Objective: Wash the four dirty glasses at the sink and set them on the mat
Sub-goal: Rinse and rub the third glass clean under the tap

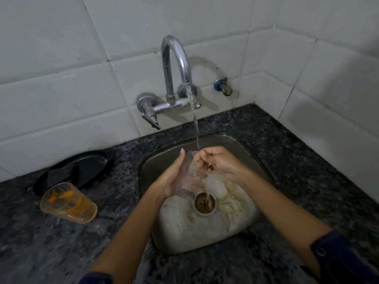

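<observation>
Over the steel sink (pixel 242 228) my left hand (pixel 171 179) grips a clear glass (pixel 187 177), tilted with its mouth up toward the tap. The fingers of my right hand (pixel 220 162) reach into the mouth of this glass. Water runs from the chrome tap (pixel 174 58) in a thin stream onto the glass rim and my right fingers. A second glass (pixel 68 202), streaked with orange residue, stands on the dark granite counter (pixel 51 253) to the left of the sink. No mat is in view.
A black round plate (pixel 86 162) with a dark scrub pad (pixel 57 175) on it sits behind the dirty glass, against the white tiled wall. The sink drain (pixel 205 202) lies just below my hands. A small valve (pixel 223 86) sticks out of the wall right of the tap.
</observation>
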